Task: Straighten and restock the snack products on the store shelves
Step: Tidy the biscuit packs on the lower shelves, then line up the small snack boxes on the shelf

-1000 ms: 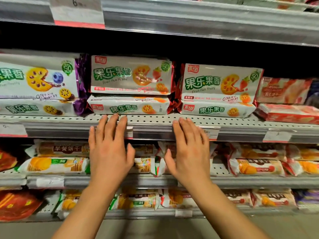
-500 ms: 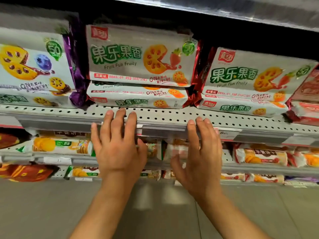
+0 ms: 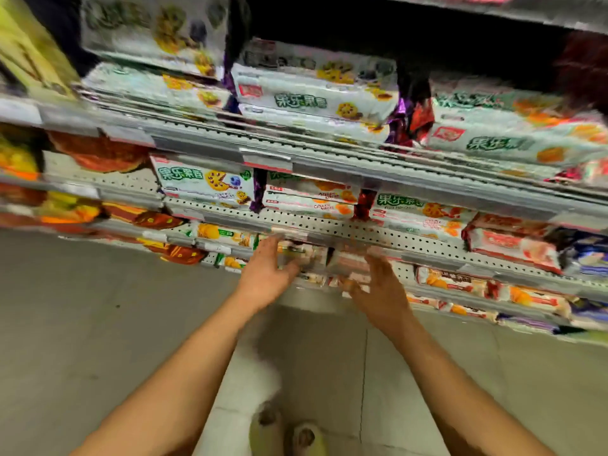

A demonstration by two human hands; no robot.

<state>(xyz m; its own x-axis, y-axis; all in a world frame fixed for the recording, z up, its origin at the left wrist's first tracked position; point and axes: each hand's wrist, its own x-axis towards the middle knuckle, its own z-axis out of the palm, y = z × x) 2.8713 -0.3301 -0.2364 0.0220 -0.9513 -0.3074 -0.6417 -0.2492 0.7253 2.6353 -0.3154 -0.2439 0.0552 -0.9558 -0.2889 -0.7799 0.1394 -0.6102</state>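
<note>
Grey perforated metal shelves (image 3: pixel 378 230) run across the view in tilted tiers, each edged with a price-label rail. White flat plastic biscuit packets with green lettering (image 3: pixel 205 182) lie stacked on the middle tier, a purple-ended packet beside an orange-printed one (image 3: pixel 309 195) and a red-ended one (image 3: pixel 418 213) further right. More of the same glossy packets (image 3: pixel 312 93) sit on the tier above, smeared by blur. Orange-brown crinkled bags (image 3: pixel 98 153) fill the left end; a pink-and-white wrapped packet (image 3: pixel 510 245) lies at the right.

Both bare forearms reach toward the tier beneath. The left hand (image 3: pixel 266 274) and right hand (image 3: pixel 381 291) flank a small pale packet (image 3: pixel 306 258) at the shelf's front edge; the fingers are blurred, so whether either grip is spread or pinching the packet cannot be told. Yellow-printed narrow packets (image 3: pixel 223 233) lie just left of the hands.

Below, a grey tiled floor (image 3: pixel 98 324) and two pale yellow-green shoes (image 3: pixel 286 432) show.
</note>
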